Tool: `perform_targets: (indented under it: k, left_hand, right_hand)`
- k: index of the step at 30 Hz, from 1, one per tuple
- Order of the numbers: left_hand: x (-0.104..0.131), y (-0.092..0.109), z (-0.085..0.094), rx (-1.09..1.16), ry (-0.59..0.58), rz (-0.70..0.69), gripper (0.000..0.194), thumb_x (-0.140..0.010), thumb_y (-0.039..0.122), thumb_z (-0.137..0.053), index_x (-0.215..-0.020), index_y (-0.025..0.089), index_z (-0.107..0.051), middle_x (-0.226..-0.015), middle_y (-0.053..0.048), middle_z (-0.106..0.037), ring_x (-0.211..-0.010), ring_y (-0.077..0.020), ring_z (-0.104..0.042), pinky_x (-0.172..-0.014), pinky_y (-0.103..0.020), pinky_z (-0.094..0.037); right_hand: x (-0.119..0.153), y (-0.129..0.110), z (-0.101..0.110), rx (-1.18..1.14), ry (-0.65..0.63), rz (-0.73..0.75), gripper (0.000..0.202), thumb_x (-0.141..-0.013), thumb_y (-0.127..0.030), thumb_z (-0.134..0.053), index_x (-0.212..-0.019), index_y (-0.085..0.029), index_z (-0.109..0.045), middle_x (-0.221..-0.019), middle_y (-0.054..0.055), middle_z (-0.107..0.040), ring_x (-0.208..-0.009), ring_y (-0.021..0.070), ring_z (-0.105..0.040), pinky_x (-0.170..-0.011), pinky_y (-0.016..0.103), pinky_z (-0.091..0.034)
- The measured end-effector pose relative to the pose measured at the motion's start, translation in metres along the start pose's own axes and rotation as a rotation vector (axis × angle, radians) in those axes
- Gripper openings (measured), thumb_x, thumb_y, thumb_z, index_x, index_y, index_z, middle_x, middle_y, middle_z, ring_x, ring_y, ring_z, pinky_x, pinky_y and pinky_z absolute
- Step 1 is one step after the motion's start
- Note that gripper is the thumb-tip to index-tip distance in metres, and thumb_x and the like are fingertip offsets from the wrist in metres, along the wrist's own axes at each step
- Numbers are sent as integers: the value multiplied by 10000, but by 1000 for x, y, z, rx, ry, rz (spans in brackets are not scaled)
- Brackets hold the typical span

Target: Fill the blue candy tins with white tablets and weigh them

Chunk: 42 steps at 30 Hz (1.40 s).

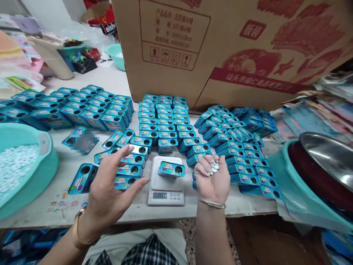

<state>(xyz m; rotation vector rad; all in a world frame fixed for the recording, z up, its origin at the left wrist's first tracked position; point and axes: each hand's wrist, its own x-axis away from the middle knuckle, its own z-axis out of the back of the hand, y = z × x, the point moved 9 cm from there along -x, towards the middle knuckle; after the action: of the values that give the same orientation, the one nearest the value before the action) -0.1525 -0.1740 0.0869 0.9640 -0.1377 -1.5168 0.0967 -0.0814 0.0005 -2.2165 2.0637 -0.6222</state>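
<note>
A small blue candy tin [171, 169] with a round hole in its top stands on a white digital scale [167, 182]. Left of the scale, my left hand [111, 180] is open, its thumb and fingers apart and holding nothing. Several more blue tins [129, 159] stand just behind that hand. To the right of the scale, my right hand [212, 180] is palm up with its fingers curled around a small heap of pale candies [214, 168]. The scale's display shows digits that look like 1497.
Rows of blue tins [165, 125] fill the table's middle and both sides. At the left stands a turquoise basin [45, 162] of pale candies. A large cardboard box [176, 82] blocks the back. Metal and turquoise bowls [284, 165] sit at the right edge.
</note>
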Motion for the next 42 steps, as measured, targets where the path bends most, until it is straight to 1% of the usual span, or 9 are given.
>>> perform_targets:
  k: [11,18,22,28,32,35,37,39,42]
  left_hand:
    - [4,8,-37,25,-181,-98,719,-822,322,-688,-1434,217,-325,-1370,-104,-494,-1270,-265,-452,-1087,-449,-383]
    - [0,30,-98,137,-368,-167,717,-821,286,-675,-1429,193,-307,-1426,-106,-438,-1337,-264,-356,-1116,-452,-324]
    - [-8,31,-128,186,-423,-117,618,-775,311,-724,-1317,213,-445,-1295,-98,-543,-1214,-278,-467,-1014,-469,-393]
    - [-9,30,-135,207,-422,-77,400,-795,241,-677,-1175,202,-559,-1102,-79,-613,-1057,-256,-538,-903,-430,-439]
    - [-8,28,-137,207,-413,-71,404,-779,244,-697,-1161,205,-571,-1093,-79,-615,-1058,-259,-545,-904,-443,-452]
    - [-8,31,-129,228,-409,-92,493,-772,286,-719,-1222,203,-534,-1178,-97,-601,-1127,-275,-537,-957,-483,-453]
    - [-8,36,-109,255,-377,-133,608,-787,309,-710,-1329,205,-454,-1304,-118,-546,-1231,-286,-488,-1029,-503,-425]
    - [-9,39,-75,265,-282,-149,689,-805,317,-697,-1406,221,-374,-1397,-119,-480,-1305,-286,-434,-1088,-503,-389]
    - [-12,27,-12,276,-2,-54,635,-804,283,-699,-1376,262,-424,-1361,-82,-515,-1251,-275,-499,-1056,-484,-442]
  right_hand:
    - [-1,9,-13,127,35,58,312,-977,-376,-363,-738,-196,-453,-605,-67,-336,-425,60,-281,-379,185,-230]
    - [-1,17,-21,266,39,166,300,-927,-404,-487,-714,-194,-466,-591,-71,-351,-461,64,-328,-438,186,-295]
    - [6,16,-28,397,51,292,322,-890,-434,-547,-685,-198,-468,-589,-65,-387,-525,78,-402,-540,210,-389]
    - [7,21,-29,422,53,290,322,-877,-440,-563,-686,-199,-466,-588,-67,-391,-533,77,-420,-543,205,-400]
    - [-3,24,-21,268,33,184,285,-902,-402,-533,-715,-200,-458,-574,-82,-348,-440,58,-321,-392,175,-241]
    - [-9,21,-16,101,-3,58,264,-940,-350,-459,-724,-198,-442,-569,-86,-329,-408,56,-280,-365,180,-204]
    - [-9,11,-14,19,-21,15,269,-958,-317,-405,-719,-197,-428,-567,-85,-325,-405,57,-282,-368,183,-219]
    - [-7,-4,-13,-32,-34,19,272,-964,-293,-379,-712,-199,-415,-563,-83,-320,-406,62,-288,-369,192,-226]
    - [1,-28,-13,-49,-67,71,250,-947,-279,-421,-708,-204,-413,-557,-84,-318,-408,69,-289,-365,205,-225]
